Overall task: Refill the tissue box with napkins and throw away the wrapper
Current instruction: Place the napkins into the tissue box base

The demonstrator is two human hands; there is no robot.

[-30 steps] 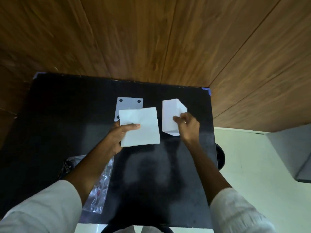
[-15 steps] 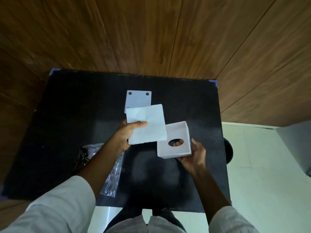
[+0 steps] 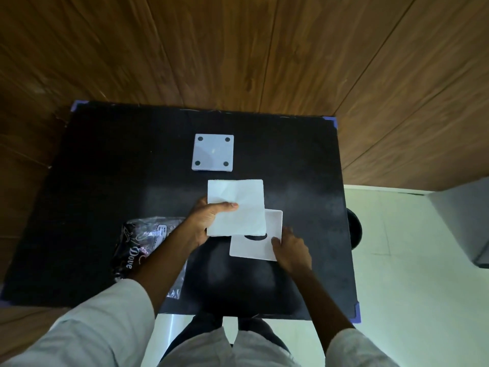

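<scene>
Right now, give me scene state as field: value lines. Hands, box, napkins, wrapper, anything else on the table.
left hand: grips the napkin stack, thumb on top
right hand: holds the tissue box at its right edge
tissue box: slot face up, partly covered by the stack
box base plate: flat on the table, four dark dots up, apart from the box
wrapper: lies left, under the left forearm
table: black top

Matt black tabletop (image 3: 105, 181), faintly sheened mid-surface. Soft white paper napkins (image 3: 236, 207), slightly creased. Smooth white tissue box (image 3: 254, 247); glossy base plate (image 3: 213, 152). Crinkly shiny plastic wrapper (image 3: 140, 247). Grained wood wall (image 3: 238, 49).
</scene>
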